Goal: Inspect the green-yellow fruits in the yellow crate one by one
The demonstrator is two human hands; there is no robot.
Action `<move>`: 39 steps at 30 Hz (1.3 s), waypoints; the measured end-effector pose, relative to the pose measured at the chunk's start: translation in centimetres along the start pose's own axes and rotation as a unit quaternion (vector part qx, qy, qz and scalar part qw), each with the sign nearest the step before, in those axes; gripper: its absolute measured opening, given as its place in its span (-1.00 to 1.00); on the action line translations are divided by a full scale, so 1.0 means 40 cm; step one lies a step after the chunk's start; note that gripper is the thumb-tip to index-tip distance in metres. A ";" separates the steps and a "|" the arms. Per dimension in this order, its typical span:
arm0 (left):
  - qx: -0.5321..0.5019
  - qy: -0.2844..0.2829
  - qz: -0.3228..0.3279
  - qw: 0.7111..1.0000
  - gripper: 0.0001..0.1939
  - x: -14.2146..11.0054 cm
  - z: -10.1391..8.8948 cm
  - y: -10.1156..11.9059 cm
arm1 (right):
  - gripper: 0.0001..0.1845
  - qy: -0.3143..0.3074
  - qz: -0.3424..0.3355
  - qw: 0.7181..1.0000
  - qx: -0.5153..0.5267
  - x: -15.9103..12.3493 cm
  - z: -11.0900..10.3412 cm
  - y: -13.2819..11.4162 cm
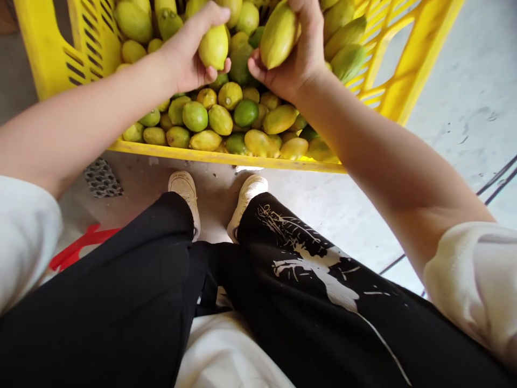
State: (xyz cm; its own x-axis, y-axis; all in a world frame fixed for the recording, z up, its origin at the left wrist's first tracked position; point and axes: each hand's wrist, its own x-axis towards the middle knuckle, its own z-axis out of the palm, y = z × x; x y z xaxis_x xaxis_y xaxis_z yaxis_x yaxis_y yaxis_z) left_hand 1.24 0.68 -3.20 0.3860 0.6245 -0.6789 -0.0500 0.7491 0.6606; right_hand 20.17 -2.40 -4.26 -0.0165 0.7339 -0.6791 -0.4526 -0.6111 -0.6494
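Yellow, slotted crate (pixel 44 59), resting on a grey floor (pixel 456 134) directly ahead of the wearer's feet; far side cut off by the upper edge of view. Contents: heaped fruit (pixel 195 116), green to yellow, small and rounded along the near rim, with larger, longer fruit (pixel 349 62) against the right wall.

Left hand (pixel 190 51): closed around 1 yellow fruit (pixel 214 47), smooth, tapered at its lower end, raised above the heap; thumb over the top, fingertips beneath.

Right hand (pixel 307 60): closed around 1 ribbed fruit (pixel 278 35), yellow-green and elongated, tilted, also above the heap; fingertips under its lower end. The 2 held fruits are apart.

Wearer: 2 white sleeves (pixel 28 237); black trousers (pixel 141 280), white print on the right leg; 2 pale shoes (pixel 183 186), toes near the crate.

Floor items, left: 1 black-and-grey patterned piece (pixel 103 178); 1 red object (pixel 91 240), partly hidden by the left leg. Right: dark lines (pixel 503 172), nature unclear.
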 end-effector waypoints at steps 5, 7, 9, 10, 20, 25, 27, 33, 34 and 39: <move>0.033 -0.009 0.025 0.999 -0.62 0.012 -0.025 -0.019 | -0.55 -0.063 -0.027 0.997 -0.028 -0.003 0.005 0.015; 0.034 -0.033 0.038 0.998 -0.54 0.016 -0.040 -0.023 | -0.53 -0.080 -0.037 0.996 -0.016 0.000 0.002 0.020; 0.028 -0.056 0.039 0.997 -0.49 0.017 -0.050 -0.025 | -0.46 -0.096 -0.040 0.994 0.022 0.003 -0.004 0.021; 0.024 -0.059 0.035 0.997 -0.48 0.017 -0.052 -0.027 | -0.42 -0.102 -0.037 0.993 0.040 0.004 -0.008 0.021; -0.035 0.005 -0.005 0.999 -0.73 0.021 -0.059 -0.041 | -0.47 -0.104 0.006 0.990 0.098 0.000 -0.016 0.014; -0.037 0.005 -0.019 0.999 -0.77 0.023 -0.066 -0.044 | -0.58 -0.061 0.026 0.993 0.094 0.018 -0.010 0.032; -0.014 0.004 -0.025 1.000 -0.79 0.026 -0.066 -0.045 | -0.67 -0.052 0.035 0.993 0.102 0.023 -0.010 0.035; -0.053 0.008 -0.018 0.998 -0.56 0.040 -0.060 -0.038 | -0.65 -0.095 0.050 0.991 0.075 0.033 -0.017 0.033; -0.078 0.004 -0.017 0.997 -0.55 0.040 -0.059 -0.032 | -0.59 -0.096 0.056 0.991 0.080 0.035 -0.019 0.029; -0.162 -0.020 0.031 0.986 -0.58 0.023 -0.057 0.033 | -0.56 -0.129 0.042 0.976 0.169 0.019 -0.020 -0.018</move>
State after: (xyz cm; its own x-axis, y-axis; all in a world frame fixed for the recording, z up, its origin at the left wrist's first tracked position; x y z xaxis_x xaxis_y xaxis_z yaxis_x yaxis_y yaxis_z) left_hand -0.59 2.77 -3.68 0.4086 0.6664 -0.6237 -0.3639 0.7456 0.5583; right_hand 21.19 -1.64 -4.59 -0.2704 0.7629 -0.5873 -0.7074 -0.5712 -0.4163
